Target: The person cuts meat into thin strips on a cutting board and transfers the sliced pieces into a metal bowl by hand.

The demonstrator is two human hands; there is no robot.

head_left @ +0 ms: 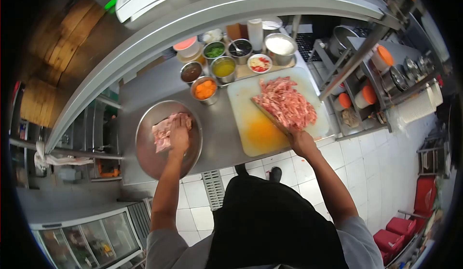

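In the wide metal bowl on the left lie pieces of raw meat. My left hand reaches into that bowl, its fingers stretched out over the meat and touching it. A knife is in my right hand, which is closed round the handle. Its blade lies along the left side of a heap of sliced raw meat on the white cutting board. An orange-yellow stain marks the board left of the knife.
Behind the board stand a bowl of chopped red and pale pieces, a tub of white powder, a squeeze bottle and several metal pots, one with orange chunks. A metal shelf rail crosses above. Lidded containers stand right.
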